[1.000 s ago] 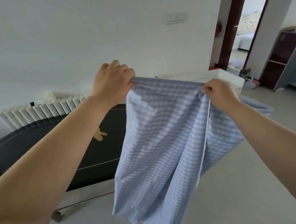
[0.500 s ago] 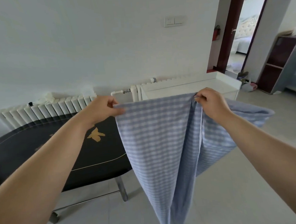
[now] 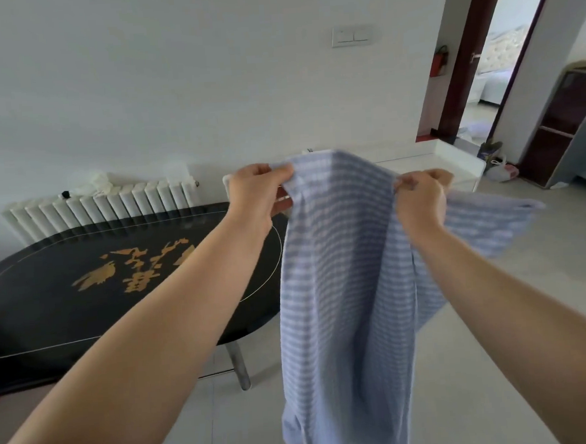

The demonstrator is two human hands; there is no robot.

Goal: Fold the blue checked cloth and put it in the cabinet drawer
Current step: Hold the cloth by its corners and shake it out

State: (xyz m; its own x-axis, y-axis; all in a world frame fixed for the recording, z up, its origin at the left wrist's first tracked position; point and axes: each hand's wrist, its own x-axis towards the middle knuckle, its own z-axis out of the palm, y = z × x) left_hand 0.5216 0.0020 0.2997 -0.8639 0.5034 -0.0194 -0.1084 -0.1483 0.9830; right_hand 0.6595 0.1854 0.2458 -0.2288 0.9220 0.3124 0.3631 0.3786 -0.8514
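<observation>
The blue checked cloth (image 3: 343, 287) hangs in the air in front of me, held by its top edge. My left hand (image 3: 253, 190) pinches the cloth's upper left corner. My right hand (image 3: 420, 197) grips the top edge farther right, and a loose flap of cloth spreads out to the right behind that arm. The lower end of the cloth drops out of the bottom of the view. A white cabinet (image 3: 453, 165) stands behind the cloth by the wall; most of it is hidden and no drawer shows.
A black oval table (image 3: 83, 296) with gold lettering stands at the left on a metal leg (image 3: 238, 366). White radiators (image 3: 105, 206) line the wall. A doorway (image 3: 481, 73) and a dark shelf unit (image 3: 560, 126) are at the right. Light floor tiles lie below.
Both hands have come closer together, so the top edge now bows up between them. My view has dropped and turned left, showing more of the table top.
</observation>
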